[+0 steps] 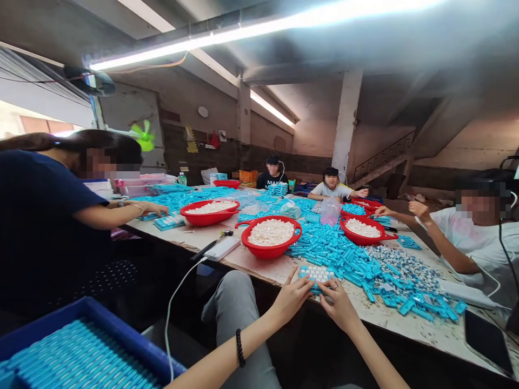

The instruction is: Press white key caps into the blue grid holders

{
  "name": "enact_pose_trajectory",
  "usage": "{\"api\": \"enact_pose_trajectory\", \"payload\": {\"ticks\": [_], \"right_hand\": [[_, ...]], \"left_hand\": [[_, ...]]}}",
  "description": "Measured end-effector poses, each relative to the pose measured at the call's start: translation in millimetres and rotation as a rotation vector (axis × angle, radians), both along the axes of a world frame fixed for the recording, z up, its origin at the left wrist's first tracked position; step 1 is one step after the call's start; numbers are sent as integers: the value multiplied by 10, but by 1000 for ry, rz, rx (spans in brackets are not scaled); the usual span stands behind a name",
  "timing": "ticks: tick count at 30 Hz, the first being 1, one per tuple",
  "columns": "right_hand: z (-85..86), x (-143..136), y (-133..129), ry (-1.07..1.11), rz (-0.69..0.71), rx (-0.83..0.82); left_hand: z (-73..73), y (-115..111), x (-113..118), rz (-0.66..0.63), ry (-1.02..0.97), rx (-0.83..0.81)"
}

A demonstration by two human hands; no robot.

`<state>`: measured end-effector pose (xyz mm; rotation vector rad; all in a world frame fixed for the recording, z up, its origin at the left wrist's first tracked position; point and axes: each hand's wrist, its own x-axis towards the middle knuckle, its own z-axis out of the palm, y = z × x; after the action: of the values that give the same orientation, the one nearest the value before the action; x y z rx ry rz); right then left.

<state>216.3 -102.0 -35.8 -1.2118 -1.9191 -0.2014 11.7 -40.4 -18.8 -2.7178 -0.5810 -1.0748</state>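
Observation:
At the table's near edge lies a small blue keyboard-like piece with rows of white square keys. My left hand grips its left and near side, fingertips pressed on the blue rim. From the right, my right hand holds the same piece, fingers over its near right corner. My fingers cover part of its front edge. Just beyond it stands a red basin full of small white pieces. A loose heap of blue plastic parts spreads behind and to the right.
A blue crate of stacked blue pieces sits at lower left. A white power bank with a cable lies left of the basin. A phone rests on the right edge. Co-workers sit around the table, with more red basins among them.

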Motion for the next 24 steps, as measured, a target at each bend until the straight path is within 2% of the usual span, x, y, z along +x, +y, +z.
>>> {"api": "enact_pose_trajectory", "payload": {"ticks": [7,19,24], "right_hand": [[-17,6,3,13,16,-5],[-69,32,35,-1,-2,-19],[-61,27,28,-13,-15,3]], "left_hand": [[54,-50,59,70,132,82],[-127,-52,226,216,224,202],[-104,-114,262,291,291,215]]}}
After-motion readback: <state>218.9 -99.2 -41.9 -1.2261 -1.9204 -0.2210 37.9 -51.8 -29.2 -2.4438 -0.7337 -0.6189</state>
